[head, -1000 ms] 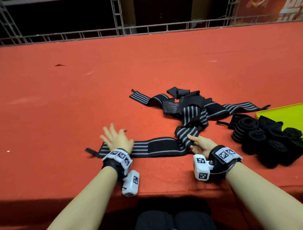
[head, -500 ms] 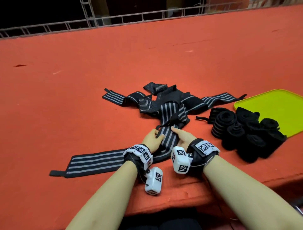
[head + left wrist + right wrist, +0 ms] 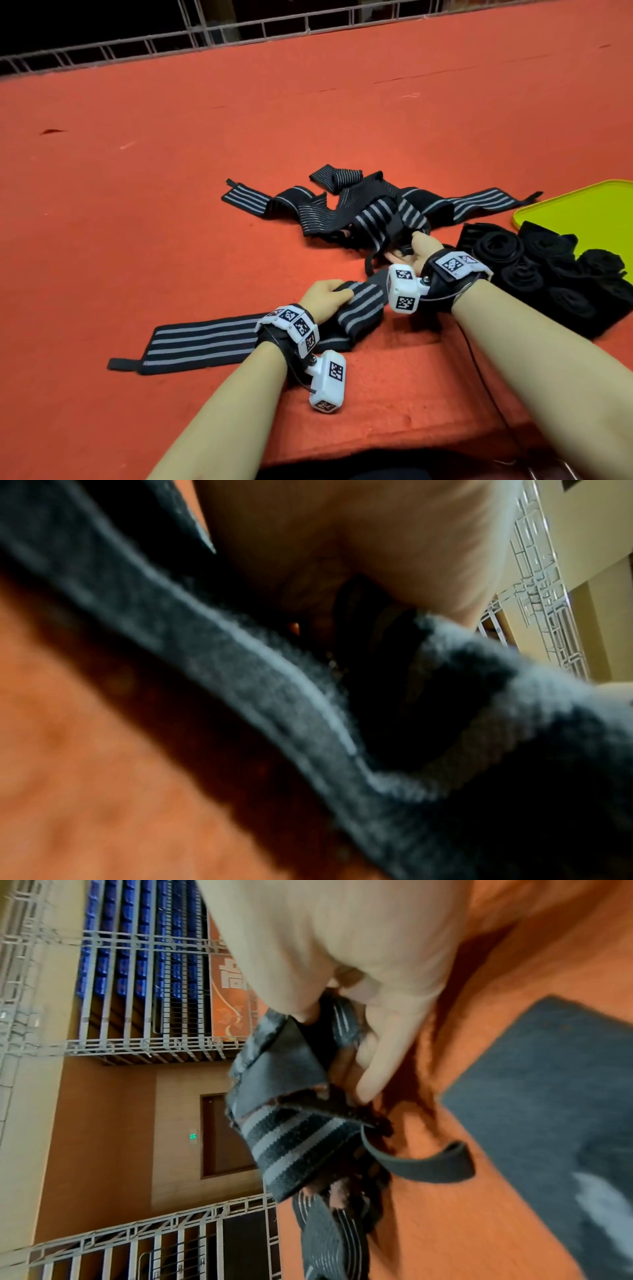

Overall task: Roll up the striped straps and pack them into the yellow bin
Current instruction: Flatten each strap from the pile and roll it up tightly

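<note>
strap black w/ grey stripes, half-flat

One yellow bin sits out past the right hand, and just this side of it there's a cluster of rolled straps, roughly eight, though they're packed too tight and dark for a firm count. One flat striped strap runs under the left hand, and beyond both hands lies one tangled heap of loose straps, maybe four or five, too knotted to tell. Two hands, two white wrist cameras, one red desk.
</note>
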